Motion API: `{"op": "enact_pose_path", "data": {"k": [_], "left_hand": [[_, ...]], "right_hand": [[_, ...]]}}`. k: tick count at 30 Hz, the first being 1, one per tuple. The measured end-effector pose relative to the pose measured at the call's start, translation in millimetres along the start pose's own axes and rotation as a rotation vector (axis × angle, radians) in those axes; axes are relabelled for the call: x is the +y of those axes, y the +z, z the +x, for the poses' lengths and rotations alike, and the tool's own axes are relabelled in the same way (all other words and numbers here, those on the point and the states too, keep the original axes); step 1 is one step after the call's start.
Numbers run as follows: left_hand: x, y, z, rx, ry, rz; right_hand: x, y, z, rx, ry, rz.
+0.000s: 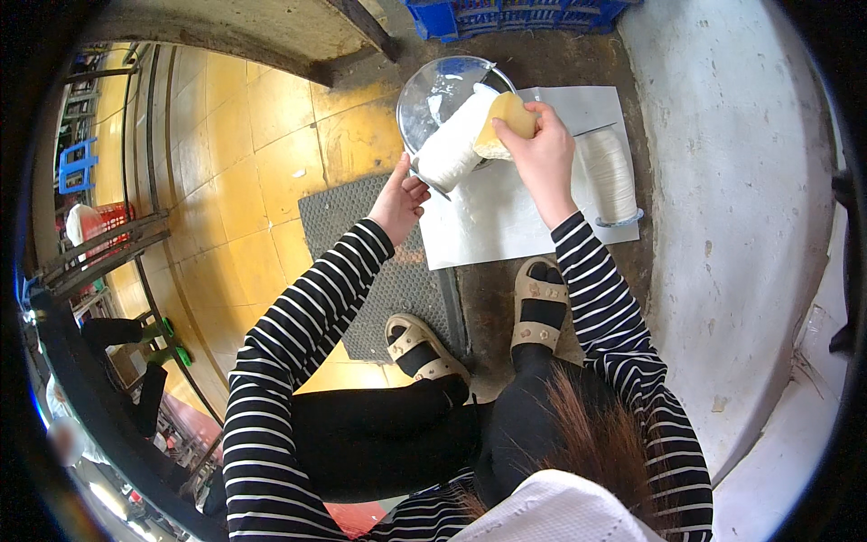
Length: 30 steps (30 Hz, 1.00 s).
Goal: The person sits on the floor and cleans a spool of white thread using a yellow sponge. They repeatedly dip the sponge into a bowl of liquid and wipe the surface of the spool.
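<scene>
A spool wound with white thread (pixel 454 143) is held aslant over a round, shiny basin (pixel 414 90). My left hand (pixel 400 203) grips the spool's lower end, its fingers curled round a dark, thin piece there. In my right hand (pixel 545 152) is a pale yellow pad (pixel 512 110), pinched between thumb and fingers. The pad lies against the right side of the spool; whether it is sponge or a solid block I cannot tell. A second white spool with a blue end (pixel 607 172) rests to the right on a white sheet (pixel 506 226).
A blue crate (pixel 515 16) stands at the far side. On the right is a pale wall (pixel 722 181). A grey mat (pixel 370 262) lies on the yellow tiles, near my sandals (pixel 542 303). A wooden bench (pixel 235 32) stands at far left, with another person partly visible at lower left.
</scene>
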State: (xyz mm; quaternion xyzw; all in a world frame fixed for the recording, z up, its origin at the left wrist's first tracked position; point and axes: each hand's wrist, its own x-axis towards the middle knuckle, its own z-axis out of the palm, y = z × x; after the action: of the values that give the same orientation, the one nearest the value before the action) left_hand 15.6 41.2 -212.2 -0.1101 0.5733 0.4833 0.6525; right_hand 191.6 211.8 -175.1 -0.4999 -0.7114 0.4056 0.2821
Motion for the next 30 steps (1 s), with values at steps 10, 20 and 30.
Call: {"op": "enact_pose_path", "data": {"k": [10, 20, 30], "left_hand": [[-2.4, -4.0, 5.4, -0.019, 0.02, 0.046], [-1.3, -2.1, 3.5, -0.046, -0.048, -0.007], [-1.7, -3.4, 4.7, -0.053, -0.054, 0.074]], "right_hand": [[-20.0, -4.5, -10.3, -0.107, -0.219, -0.103], [-37.9, 20.8, -51.2, -0.304, -0.321, -0.204], [-15.9, -4.9, 10.0, -0.094, -0.345, -0.353]]}}
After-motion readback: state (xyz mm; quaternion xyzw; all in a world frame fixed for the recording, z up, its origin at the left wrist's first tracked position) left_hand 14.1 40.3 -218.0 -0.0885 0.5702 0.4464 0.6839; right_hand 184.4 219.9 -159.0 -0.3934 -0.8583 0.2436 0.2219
